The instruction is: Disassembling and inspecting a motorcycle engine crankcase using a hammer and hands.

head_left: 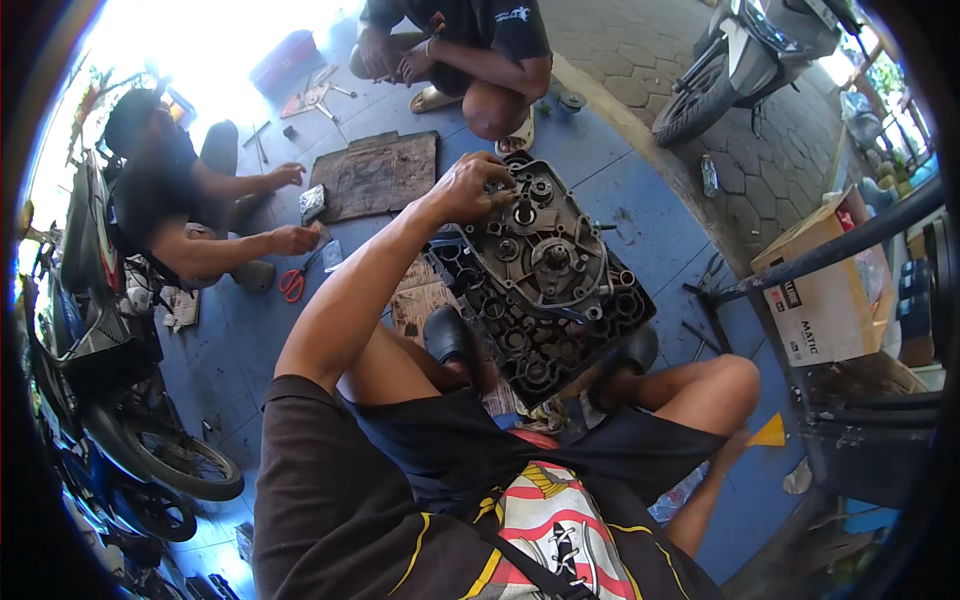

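A grey metal engine crankcase (545,240) with gears and shafts showing lies in front of me. Beneath it is a dark, greasy tray (540,365) with round molded shapes. My left hand (474,188) reaches over the crankcase's upper left edge, its fingers curled together; whatever they pinch, if anything, is hidden. Down at the right, my right forearm runs up behind my bent knee. Only a bit of my right hand (738,445) may show there, with its fingers out of sight. A yellow flat piece (768,431) appears close beside it.
A person (165,190) sits at the left near a small silvery packet (313,203) and red-handled scissors (292,285). Another person (480,60) squats opposite. A dark board (375,175) lies between us. Motorcycles (110,400) line the left; a cardboard box (825,290) stands right.
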The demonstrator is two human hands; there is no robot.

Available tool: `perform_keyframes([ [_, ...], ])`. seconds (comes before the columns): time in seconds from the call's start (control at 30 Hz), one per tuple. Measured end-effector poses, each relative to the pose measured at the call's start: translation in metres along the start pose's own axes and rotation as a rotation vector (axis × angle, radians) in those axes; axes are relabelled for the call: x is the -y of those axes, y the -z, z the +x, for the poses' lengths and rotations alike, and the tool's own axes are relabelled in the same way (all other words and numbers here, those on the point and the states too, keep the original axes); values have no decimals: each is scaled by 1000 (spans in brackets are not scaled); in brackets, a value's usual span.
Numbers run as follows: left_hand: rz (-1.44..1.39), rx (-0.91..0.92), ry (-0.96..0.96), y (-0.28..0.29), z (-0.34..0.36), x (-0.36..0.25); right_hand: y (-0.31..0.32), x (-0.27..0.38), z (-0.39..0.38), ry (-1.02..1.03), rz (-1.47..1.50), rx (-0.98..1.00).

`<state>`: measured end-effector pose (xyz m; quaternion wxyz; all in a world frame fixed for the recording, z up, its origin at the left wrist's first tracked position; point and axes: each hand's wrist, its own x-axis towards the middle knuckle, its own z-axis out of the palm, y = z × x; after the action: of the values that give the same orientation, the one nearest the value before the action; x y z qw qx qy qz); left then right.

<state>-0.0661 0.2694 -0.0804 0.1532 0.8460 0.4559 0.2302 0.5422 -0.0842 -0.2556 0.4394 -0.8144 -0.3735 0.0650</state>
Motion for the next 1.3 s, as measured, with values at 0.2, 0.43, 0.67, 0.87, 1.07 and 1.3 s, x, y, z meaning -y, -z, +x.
perform_keyframes([
  [0.2, -102, 21, 135, -7, 15, 5, -1, 283, 90, 223, 262, 3],
  [0.43, -52, 12, 343, 16, 14, 4, -151, 314, 15, -166, 206, 699],
  [0.67, -562, 292, 1170, 8, -3, 70, -191, 346, -35, -628, 717, 882],
  [0.87, -995, 615, 971, -1, -5, 85, -207, 356, -45, -732, 819, 864],
  [1.07, -1289, 430, 944, -3, -11, 67, -235, 324, -56, -579, 869, 824],
  [1.3, -1394, 274, 973, -10, -20, 70, -234, 348, -64, -764, 1020, 613],
])
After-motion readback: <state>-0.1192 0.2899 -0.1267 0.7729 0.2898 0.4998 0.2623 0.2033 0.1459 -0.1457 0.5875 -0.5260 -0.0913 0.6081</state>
